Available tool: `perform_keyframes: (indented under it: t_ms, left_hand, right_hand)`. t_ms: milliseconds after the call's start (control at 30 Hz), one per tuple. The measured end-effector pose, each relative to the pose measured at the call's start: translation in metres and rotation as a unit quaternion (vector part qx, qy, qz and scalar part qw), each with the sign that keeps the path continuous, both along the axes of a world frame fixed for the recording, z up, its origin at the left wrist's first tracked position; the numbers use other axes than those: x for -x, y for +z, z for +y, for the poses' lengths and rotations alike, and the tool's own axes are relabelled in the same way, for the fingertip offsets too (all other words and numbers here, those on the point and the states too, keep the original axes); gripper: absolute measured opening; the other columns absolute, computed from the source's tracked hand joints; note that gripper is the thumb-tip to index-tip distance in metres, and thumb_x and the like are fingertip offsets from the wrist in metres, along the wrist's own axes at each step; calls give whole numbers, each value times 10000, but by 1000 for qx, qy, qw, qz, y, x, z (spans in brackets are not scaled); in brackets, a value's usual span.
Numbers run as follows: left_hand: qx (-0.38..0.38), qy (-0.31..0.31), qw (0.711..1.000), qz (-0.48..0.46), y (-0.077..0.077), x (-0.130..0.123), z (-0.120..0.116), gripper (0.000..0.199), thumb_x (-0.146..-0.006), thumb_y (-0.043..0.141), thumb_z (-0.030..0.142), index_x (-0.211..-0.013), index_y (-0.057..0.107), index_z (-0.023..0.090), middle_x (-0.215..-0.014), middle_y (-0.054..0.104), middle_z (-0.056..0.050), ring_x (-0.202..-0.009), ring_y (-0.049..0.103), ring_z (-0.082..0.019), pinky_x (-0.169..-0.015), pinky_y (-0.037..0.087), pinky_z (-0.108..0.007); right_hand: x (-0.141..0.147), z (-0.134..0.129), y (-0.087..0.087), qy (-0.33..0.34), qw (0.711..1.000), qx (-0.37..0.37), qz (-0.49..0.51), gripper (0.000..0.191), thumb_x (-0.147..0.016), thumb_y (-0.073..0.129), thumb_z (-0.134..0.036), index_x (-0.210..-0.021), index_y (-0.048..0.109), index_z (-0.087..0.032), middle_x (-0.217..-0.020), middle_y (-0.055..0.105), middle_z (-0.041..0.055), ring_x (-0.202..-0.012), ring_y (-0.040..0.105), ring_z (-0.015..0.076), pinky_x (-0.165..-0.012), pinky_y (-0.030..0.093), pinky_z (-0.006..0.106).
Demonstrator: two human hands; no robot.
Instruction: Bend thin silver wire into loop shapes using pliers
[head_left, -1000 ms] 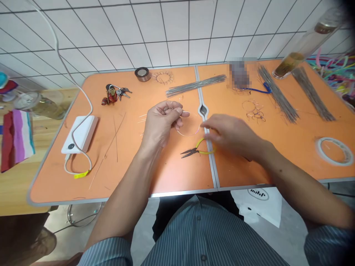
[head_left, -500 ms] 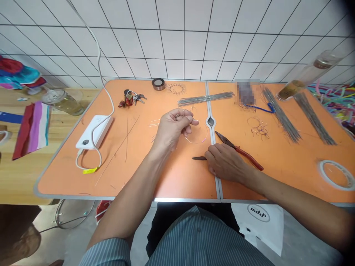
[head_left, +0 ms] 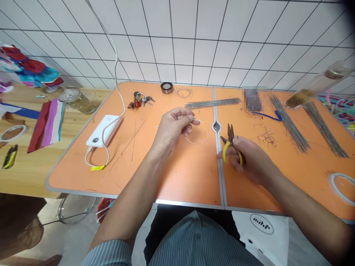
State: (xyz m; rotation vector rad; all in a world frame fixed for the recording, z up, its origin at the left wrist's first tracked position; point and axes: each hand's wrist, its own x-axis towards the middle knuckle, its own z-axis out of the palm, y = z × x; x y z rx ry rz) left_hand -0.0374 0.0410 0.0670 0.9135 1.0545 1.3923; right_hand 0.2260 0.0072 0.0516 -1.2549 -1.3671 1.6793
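Observation:
My left hand [head_left: 177, 127] is closed in a pinch on a thin wire [head_left: 201, 142], which curves in a loop below and right of the fingertips. My right hand [head_left: 246, 157] holds yellow-handled pliers [head_left: 230, 136] upright over the table's seam, with the jaws pointing away from me. Behind them, the dark tip of another tool shows on the table; the rest of it is hidden by my right hand and the yellow pliers. Beyond my left hand lies a bundle of straight wires [head_left: 213, 103].
The orange table [head_left: 194, 184] also holds a white power bank [head_left: 102, 131] with a cable, keys [head_left: 141, 99], black tape [head_left: 166, 87], wire bundles [head_left: 290, 123], tangled wire [head_left: 266, 136] and a tape roll [head_left: 342, 188]. A leaning bottle [head_left: 318, 85] stands at right. Another person's head [head_left: 20, 225] shows lower left.
My right hand has lifted the yellow-handled pliers off the table and moved right, now covering the red-handled pliers. My left hand keeps its pinch. The view has shifted slightly left.

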Motion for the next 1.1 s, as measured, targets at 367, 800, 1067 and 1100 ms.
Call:
perform_keyframes:
  t_ms: [367,800,1067,1100]
  left_hand:
    - [17,-70,997,7,-11,-7,14,187,-732,842,243,-816,694,167,-741,791,-53,-474,599,-80,-451,445,-192]
    - [53,-109,993,11,-26,-26,-3,181,-712,863,210,-810,721,153,-749,766,-29,-568,711,-112,-500,539,-186]
    - [42,-111,993,9,-28,-32,-6,199,-705,857,221,-820,710,153,-716,734,-10,-561,686,-105,-516,534,-189]
    - [37,-106,994,15,-30,-33,-6,213,-716,870,246,-826,711,156,-704,727,-7,-559,682,-107,-519,534,-193]
  right_hand:
    - [31,57,-4,24,986,72,147,317,-799,845,-361,-998,645,-216,-737,637,-40,-515,246,82,-484,208,256]
    - [36,39,-18,-5,993,-99,68,296,-804,949,-376,-886,725,-201,-793,639,-21,-749,573,143,-690,428,283]
    - [42,40,-23,-39,989,-132,61,323,-777,948,-409,-885,728,-198,-808,647,-16,-724,591,137,-669,461,284]
    - [42,40,-24,-41,988,-137,58,322,-782,940,-418,-875,722,-199,-798,642,-16,-716,579,136,-664,456,285]
